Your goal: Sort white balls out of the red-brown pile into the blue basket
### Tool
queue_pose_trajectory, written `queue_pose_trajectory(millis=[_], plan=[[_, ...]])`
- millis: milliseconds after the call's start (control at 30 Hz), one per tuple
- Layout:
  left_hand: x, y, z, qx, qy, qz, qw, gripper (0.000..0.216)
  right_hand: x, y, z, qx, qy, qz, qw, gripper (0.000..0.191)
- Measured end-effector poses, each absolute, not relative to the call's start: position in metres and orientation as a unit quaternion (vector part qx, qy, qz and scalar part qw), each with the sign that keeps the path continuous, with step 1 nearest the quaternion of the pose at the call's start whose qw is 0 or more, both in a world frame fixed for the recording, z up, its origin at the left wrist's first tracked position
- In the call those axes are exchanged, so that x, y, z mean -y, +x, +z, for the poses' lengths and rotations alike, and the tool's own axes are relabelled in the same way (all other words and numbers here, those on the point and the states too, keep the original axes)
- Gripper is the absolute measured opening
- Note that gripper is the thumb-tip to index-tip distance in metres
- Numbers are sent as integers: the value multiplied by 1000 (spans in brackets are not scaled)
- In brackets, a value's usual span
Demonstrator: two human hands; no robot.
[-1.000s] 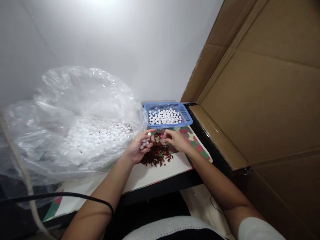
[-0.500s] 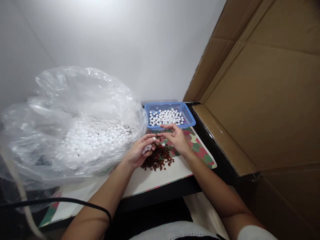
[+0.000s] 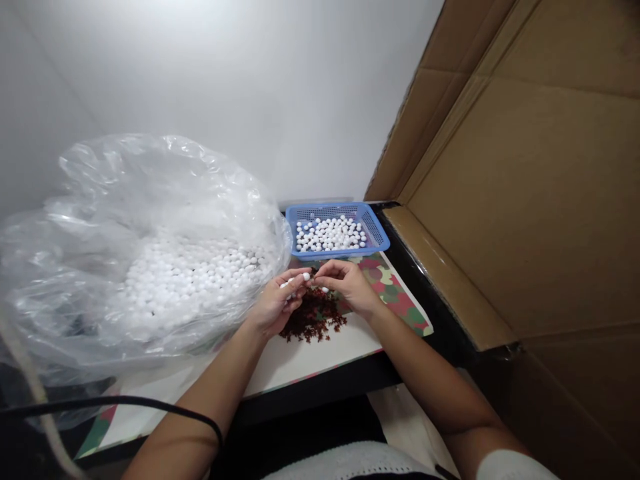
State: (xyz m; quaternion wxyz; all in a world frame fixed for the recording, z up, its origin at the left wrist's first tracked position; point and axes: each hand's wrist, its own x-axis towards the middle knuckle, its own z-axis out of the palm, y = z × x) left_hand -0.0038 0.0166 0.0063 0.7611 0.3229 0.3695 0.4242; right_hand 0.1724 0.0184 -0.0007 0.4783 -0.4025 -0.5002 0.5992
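Observation:
My left hand (image 3: 274,305) is closed around several small white balls, with one white ball (image 3: 306,276) pinched at its fingertips. Close against it, my right hand (image 3: 350,287) has thumb and forefinger pressed together beside that ball. A small dark piece seems to be between those fingers, too small to name. Below both hands lies a heap of small dark red, star-shaped pieces (image 3: 316,320). Another white ball (image 3: 325,289) shows just under the right fingers. Behind the hands is a blue plastic basket (image 3: 320,255) with many white balls in it.
On the left a large clear plastic bag (image 3: 165,160) stands open, full of white balls. A camouflage-patterned sheet (image 3: 407,307) covers part of the black table. Cardboard (image 3: 550,200) walls off the right side. A black cable (image 3: 115,400) crosses my left forearm.
My right fingers, spread before, have drawn together into a pinch beside the ball. The ball at my left fingertips has shifted slightly. The view has moved a little.

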Motion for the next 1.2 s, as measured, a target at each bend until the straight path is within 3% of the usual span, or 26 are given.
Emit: queue_pose_trajectory(millis=[433, 733, 833, 1033, 1133, 1200], plan=[[-13, -2, 8, -395, 368, 411, 735, 34, -19, 170, -7, 497, -389, 613, 475, 20], [-13, -2, 6, -397, 392, 388, 733, 37, -17, 164, -6, 505, -372, 587, 512, 30], [-13, -1, 6, -392, 382, 408, 731, 29, -17, 163, -5, 535, -343, 603, 483, 35], [-15, -2, 5, -393, 372, 402, 739, 27, -26, 182, -3, 484, -374, 635, 473, 20], [-15, -4, 4, -409, 368, 380, 743, 26, -32, 204, -3, 462, -390, 672, 428, 21], [-15, -4, 5, -417, 364, 367, 747, 28, -35, 217, -4, 520, -425, 634, 383, 20]])
